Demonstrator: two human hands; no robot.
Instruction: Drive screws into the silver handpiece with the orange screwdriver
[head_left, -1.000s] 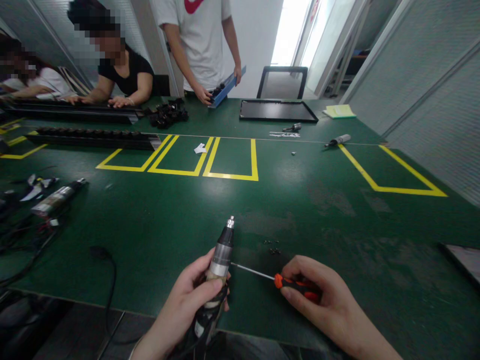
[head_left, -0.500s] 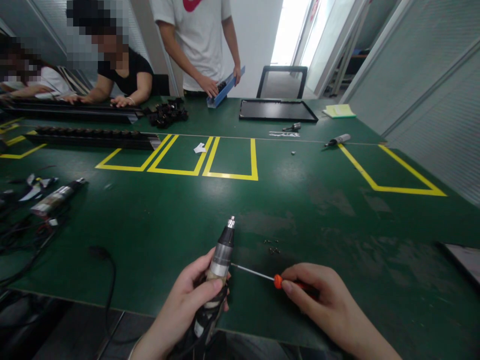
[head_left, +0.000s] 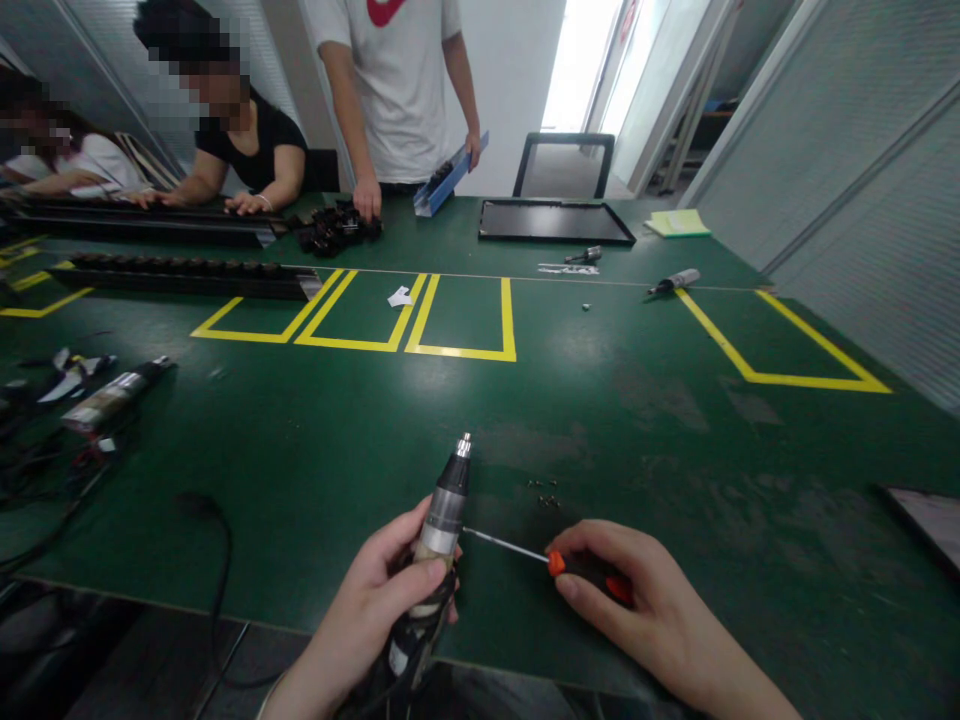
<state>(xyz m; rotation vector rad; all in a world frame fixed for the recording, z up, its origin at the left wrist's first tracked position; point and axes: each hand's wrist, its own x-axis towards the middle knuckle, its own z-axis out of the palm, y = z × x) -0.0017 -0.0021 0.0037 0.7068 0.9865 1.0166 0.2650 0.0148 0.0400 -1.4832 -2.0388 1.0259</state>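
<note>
My left hand (head_left: 382, 590) is wrapped round a silver and black electric screwdriver (head_left: 442, 520), its metal nose tilted up and away from me. In my right hand (head_left: 637, 600) is a hand screwdriver (head_left: 556, 562) with a red and black handle. The tip of its thin shaft meets the right side of the electric screwdriver's body, just below the black collar. Several small screws (head_left: 549, 500) lie on the green table (head_left: 337, 430) beyond my right hand.
Another electric screwdriver (head_left: 112, 395) and cables lie at the left. Yellow tape (head_left: 461, 352) marks the table. Farther back are black strips (head_left: 187, 275), a pile of black parts (head_left: 330, 230), a black frame (head_left: 555, 222) and people, one holding a blue channel (head_left: 450, 185).
The fingers of my right hand have shifted on the red and black handle, showing more of it. Across the table, the standing person's hand has moved from the blue channel to the black parts.
</note>
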